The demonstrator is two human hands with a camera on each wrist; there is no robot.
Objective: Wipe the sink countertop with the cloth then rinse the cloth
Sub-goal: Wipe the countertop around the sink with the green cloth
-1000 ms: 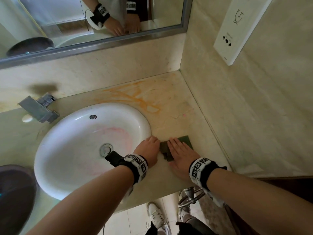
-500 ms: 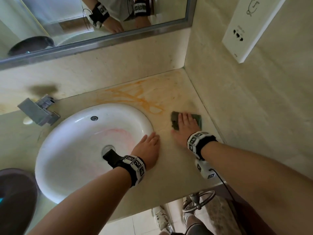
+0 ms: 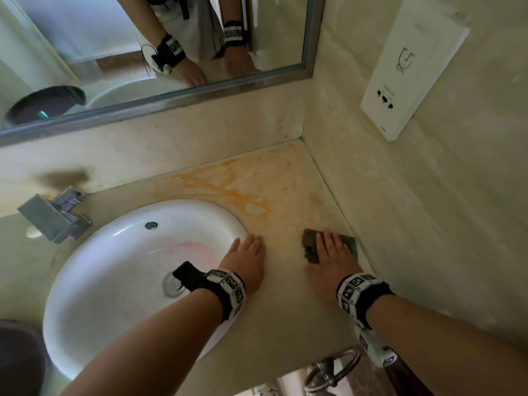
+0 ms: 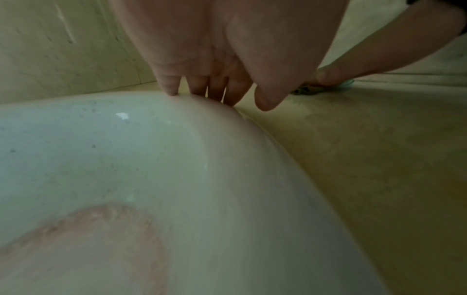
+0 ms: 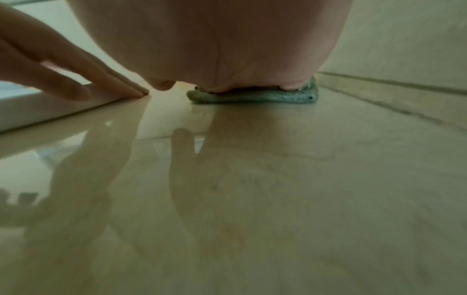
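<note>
A dark green cloth (image 3: 310, 248) lies flat on the beige countertop (image 3: 285, 310), close to the right wall. My right hand (image 3: 333, 255) presses on it with straight fingers, palm down; its edges show on both sides of the hand. In the right wrist view the cloth (image 5: 252, 96) is squashed under the palm (image 5: 209, 49). My left hand (image 3: 245, 258) rests flat where the white sink (image 3: 128, 267) rim meets the counter, its fingertips (image 4: 209, 93) on the rim, holding nothing. Orange stains (image 3: 228, 187) spread over the back of the counter.
A grey faucet (image 3: 54, 217) stands at the sink's back left. A white dispenser (image 3: 411, 67) hangs on the right wall, and a mirror (image 3: 143, 38) runs along the back wall. A dark bin (image 3: 17, 358) sits at the lower left. A metal valve wheel (image 3: 331, 367) shows below the counter's front edge.
My right hand pushed the cloth from the front edge toward the back, then drew it part of the way back and nearer the right wall. My left hand stayed at the sink rim.
</note>
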